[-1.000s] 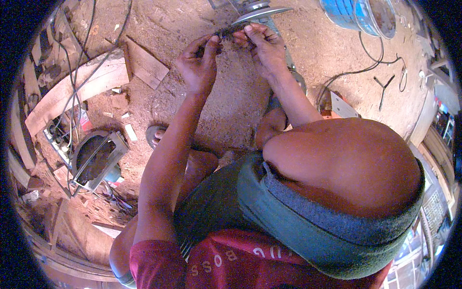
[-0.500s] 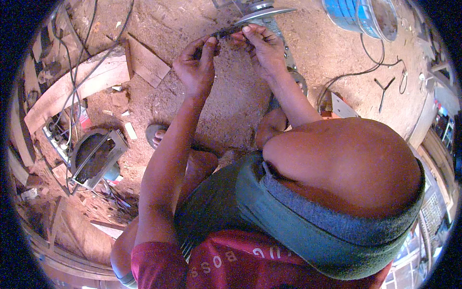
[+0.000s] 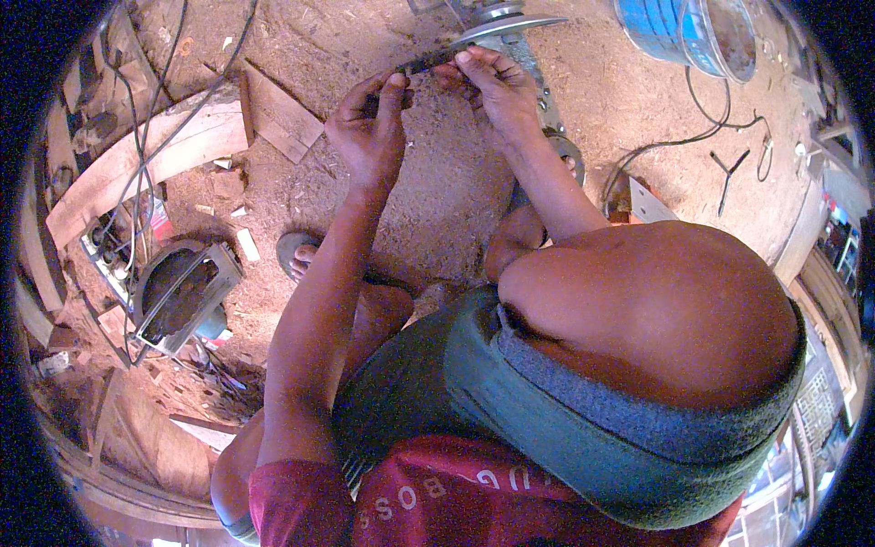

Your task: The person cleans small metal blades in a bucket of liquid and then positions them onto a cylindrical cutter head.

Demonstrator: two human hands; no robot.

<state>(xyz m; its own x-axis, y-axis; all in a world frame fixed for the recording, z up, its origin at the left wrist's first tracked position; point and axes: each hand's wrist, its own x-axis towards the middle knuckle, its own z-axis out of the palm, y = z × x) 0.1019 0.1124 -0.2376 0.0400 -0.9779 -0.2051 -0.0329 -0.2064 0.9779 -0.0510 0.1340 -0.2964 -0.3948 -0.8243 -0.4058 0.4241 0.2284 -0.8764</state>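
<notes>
The thin dark strip (image 3: 427,67) is between the fingertips of both hands, out in front of the person and above the littered floor (image 3: 437,182). The left hand (image 3: 367,126) is drawn into a pinch, thumb against fingers at the strip's near-left end, with a small gap left inside the curl. The right hand (image 3: 497,84) has its thumb laid on top and its fingers bent underneath, closed on the other end.

The strip's long axis runs across from one hand to the other, roughly level in the view, with the right-hand end slightly farther from the body. That end points toward the round metal disc (image 3: 515,27), which lies just beyond the right hand; whether the two touch cannot be told.

The strip looks light, since fingertips alone carry it, and probably fairly stiff, as no clear sag shows between the hands. Its material is too dark and small to make out, so whether it is slippery or brittle stays uncertain. The ends seem the best places to hold: a pinch at each would keep it from turning, with fingers kept off any edge that might be sharp.
</notes>
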